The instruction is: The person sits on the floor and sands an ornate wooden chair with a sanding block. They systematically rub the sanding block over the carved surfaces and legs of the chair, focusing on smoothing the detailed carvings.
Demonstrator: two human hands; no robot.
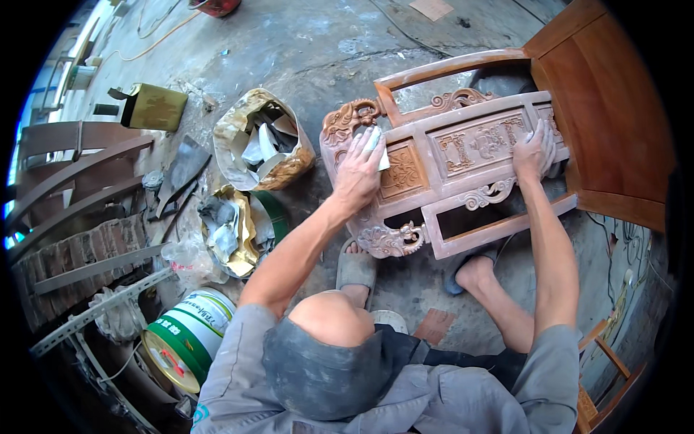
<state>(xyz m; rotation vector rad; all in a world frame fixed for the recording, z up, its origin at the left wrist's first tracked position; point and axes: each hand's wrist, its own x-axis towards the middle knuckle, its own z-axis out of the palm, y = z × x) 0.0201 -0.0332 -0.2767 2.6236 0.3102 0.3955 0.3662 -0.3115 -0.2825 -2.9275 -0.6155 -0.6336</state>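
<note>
A carved wooden chair [437,148] lies tipped over in front of me, its back covered in pale dust and its carved top pointing left. My left hand [359,168] presses a small pale sheet of sandpaper [383,158] against the frame, beside a browner carved square panel [403,171]. Farther right, my right hand [533,150] grips the chair back next to the long carved panel, with dust whitening its fingers. Some of those fingertips are hidden by the hand and frame. The smooth, orange-brown broad panel [611,108] of the chair stands at the right.
Left of the chair stand an open bag of scraps [300,165] and a second scrap-filled container [249,246]. A rectangular can [155,107] is farther back; a green-and-white bucket [189,336] sits near my left arm. Curved wooden parts [79,170] lie at far left. Cables cross the floor.
</note>
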